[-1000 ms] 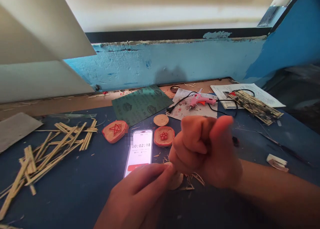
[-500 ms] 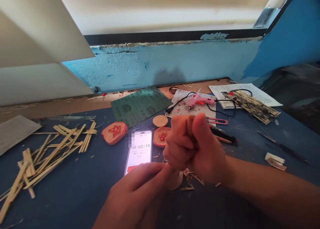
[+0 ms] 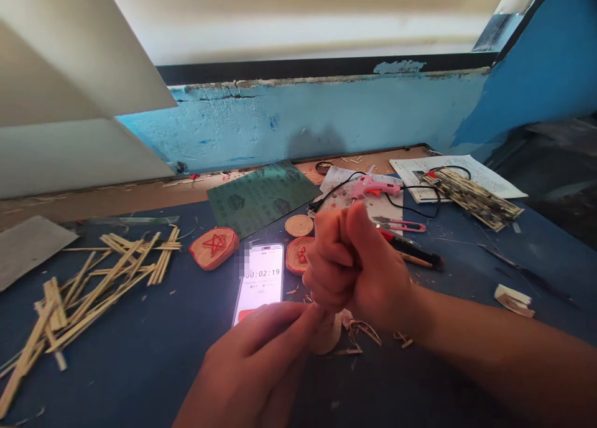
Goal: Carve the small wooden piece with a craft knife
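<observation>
Head view: right hand (image 3: 359, 269) fisted, grip contents hidden, working over wooden disc (image 3: 326, 338) that left hand (image 3: 261, 359) pinches at six o'clock; next calls for steadiness.

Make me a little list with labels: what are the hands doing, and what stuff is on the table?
left hand: fingertips pressing a pale wooden disc
right hand: closed in a fist just above the disc; what it grips is hidden
phone: lit, timer reads 00:02:19
star disc: left of phone
sticks: far left
glue gun: pink, at back
</observation>
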`<state>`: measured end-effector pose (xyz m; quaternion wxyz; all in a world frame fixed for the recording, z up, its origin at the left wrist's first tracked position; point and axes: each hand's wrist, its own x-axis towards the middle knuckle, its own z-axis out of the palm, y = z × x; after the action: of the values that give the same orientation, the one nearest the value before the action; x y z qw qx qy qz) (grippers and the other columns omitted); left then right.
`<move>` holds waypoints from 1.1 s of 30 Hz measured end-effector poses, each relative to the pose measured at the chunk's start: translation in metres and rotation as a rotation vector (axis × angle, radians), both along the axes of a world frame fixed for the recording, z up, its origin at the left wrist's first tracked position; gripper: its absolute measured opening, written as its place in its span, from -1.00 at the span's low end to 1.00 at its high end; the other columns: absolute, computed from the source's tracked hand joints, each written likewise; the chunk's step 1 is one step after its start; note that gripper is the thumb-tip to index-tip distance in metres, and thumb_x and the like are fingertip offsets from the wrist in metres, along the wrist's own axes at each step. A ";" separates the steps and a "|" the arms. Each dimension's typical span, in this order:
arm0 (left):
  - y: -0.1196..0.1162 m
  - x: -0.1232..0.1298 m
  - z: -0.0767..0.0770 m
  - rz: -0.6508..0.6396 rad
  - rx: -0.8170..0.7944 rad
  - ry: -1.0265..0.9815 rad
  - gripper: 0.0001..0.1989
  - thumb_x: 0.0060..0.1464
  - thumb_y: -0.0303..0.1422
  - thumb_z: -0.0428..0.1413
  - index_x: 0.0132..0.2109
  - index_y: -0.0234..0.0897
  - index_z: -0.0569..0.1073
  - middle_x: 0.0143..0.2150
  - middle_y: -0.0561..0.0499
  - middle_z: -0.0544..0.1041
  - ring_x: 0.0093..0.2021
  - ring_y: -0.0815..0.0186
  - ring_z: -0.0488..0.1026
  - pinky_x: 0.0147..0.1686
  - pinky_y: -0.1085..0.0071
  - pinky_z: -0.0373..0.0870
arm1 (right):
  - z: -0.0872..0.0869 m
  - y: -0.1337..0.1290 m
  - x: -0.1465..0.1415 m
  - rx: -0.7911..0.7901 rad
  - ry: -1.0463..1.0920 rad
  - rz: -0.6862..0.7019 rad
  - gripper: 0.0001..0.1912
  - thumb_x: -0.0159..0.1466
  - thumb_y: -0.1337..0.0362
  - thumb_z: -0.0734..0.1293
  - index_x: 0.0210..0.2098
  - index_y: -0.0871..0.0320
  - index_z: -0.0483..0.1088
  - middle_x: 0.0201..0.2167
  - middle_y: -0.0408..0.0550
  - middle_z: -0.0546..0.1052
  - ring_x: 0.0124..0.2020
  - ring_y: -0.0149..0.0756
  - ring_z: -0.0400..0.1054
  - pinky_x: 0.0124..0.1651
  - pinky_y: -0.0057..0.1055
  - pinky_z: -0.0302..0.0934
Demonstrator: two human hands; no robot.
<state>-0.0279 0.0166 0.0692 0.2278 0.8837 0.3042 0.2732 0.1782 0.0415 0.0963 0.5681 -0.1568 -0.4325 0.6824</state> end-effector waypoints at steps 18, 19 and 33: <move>0.002 -0.003 -0.006 -0.024 0.004 -0.010 -0.60 0.43 -0.45 0.12 0.28 0.06 0.52 0.12 0.12 0.66 -0.08 0.39 0.70 -0.10 0.63 0.64 | -0.005 0.000 0.002 0.054 0.009 0.065 -0.40 0.43 -0.27 0.31 -0.47 0.03 0.13 -0.64 -0.42 0.03 -0.70 -0.52 -0.18 -0.65 -0.52 -0.17; 0.001 -0.003 -0.007 -0.026 0.011 -0.003 -0.61 0.43 -0.44 0.12 0.28 0.06 0.53 0.11 0.12 0.66 -0.08 0.39 0.70 -0.10 0.64 0.64 | -0.005 0.000 0.001 0.047 -0.002 0.081 -0.40 0.44 -0.26 0.32 -0.47 0.03 0.14 -0.64 -0.42 0.04 -0.70 -0.53 -0.18 -0.65 -0.53 -0.16; 0.003 0.001 -0.004 -0.017 -0.053 -0.020 -0.60 0.34 -0.40 0.21 0.24 0.11 0.57 0.10 0.15 0.70 -0.14 0.32 0.73 -0.15 0.59 0.67 | -0.012 0.005 0.004 0.049 0.069 0.163 -0.48 0.55 -0.13 0.21 -0.43 0.04 0.13 -0.61 -0.40 0.02 -0.66 -0.50 -0.20 -0.64 -0.56 -0.18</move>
<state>-0.0268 0.0192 0.0651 0.2565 0.8770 0.3016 0.2722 0.1818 0.0469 0.0844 0.5290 -0.0833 -0.4405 0.7205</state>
